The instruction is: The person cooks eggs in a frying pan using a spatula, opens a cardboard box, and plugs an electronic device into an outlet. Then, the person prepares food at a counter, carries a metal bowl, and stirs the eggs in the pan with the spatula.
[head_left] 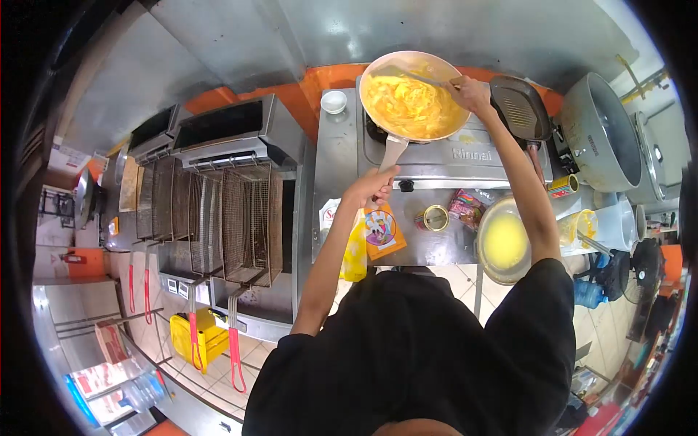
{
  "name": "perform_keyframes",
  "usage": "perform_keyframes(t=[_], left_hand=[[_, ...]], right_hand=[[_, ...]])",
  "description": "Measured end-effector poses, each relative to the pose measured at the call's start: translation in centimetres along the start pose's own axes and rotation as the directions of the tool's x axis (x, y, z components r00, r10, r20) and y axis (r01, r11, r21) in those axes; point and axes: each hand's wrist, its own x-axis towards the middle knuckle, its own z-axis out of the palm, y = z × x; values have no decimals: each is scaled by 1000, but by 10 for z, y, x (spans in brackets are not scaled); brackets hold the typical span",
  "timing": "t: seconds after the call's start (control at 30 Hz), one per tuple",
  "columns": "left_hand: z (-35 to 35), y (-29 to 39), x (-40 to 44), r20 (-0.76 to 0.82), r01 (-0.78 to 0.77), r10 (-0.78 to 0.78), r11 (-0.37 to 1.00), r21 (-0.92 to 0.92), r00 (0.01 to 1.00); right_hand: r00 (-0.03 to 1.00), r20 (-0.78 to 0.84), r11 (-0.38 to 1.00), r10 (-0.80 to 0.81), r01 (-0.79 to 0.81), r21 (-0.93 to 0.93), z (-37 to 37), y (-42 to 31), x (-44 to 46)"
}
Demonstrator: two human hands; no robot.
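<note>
My left hand [372, 186] is closed round the pale handle of a frying pan [422, 57] on the stove [436, 155]. Yellow, partly set scrambled egg [400, 102] covers much of the pan's inside. My right hand [469, 94] grips a spatula [411, 75], whose blade reaches into the egg at the pan's far side. Below that arm stands a metal bowl [486, 263] with yellow liquid in it. Near my left wrist lie an orange packet [385, 231] and a yellow-and-white bag [354, 251]. An opened can [435, 218] and a colourful packet [467, 208] sit between my forearms.
A ridged grill pan [520, 109] lies right of the frying pan, with a large grey pot [600, 134] beyond it. Left of the stove are a small white bowl [334, 102] and fryer baskets [251, 218] with red handles. A metal wall [436, 29] rises behind.
</note>
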Motion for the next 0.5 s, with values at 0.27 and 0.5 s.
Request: perform_keyframes(t=[0.27,0.5], left_hand=[[-4,0,-1,-8,9,-9,1000,11,1000],[8,-13,-1,-55,-64,61,996,-59,997]], right_hand=[[917,55,913,-394,398,-89,-42,5,-63],[938,38,907,-344,343,-246,-109,-20,-123]])
